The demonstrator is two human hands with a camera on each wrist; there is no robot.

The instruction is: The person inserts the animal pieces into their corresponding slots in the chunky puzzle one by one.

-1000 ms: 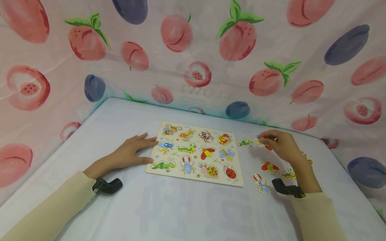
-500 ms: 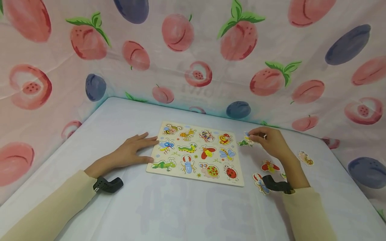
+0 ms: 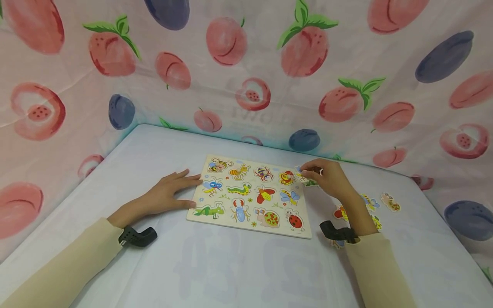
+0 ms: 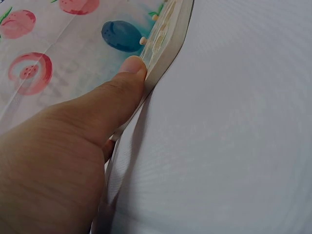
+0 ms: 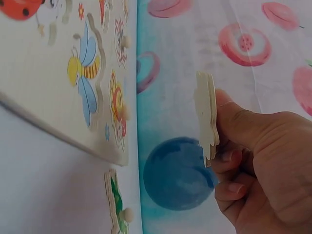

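Observation:
A wooden insect puzzle board [image 3: 227,220] lies flat on the white-covered table. Along its left edge rests my left hand [image 3: 163,194], fingers spread; in the left wrist view the thumb [image 4: 131,68] touches the board's rim. My right hand [image 3: 329,177] pinches a wooden puzzle piece [image 5: 206,117] between thumb and fingers, raised near the board's far right corner. The right wrist view shows the piece's plain back and edge, while its picture is mostly hidden by the fingers. Just below, a green grasshopper piece [image 5: 114,200] with a round knob lies beside the board.
Right of the board, partly behind my right arm, lie loose pieces: a red-winged insect [image 3: 340,212], a blue-winged insect [image 3: 371,202], a snail-like piece [image 3: 390,202] and a stag beetle [image 3: 337,244]. A fruit-printed cloth [image 3: 250,51] hangs behind the table.
My right hand has lifted the puzzle piece from among the loose pieces and carried it left, past the grasshopper piece, to the board's right edge. My left hand has stayed in place.

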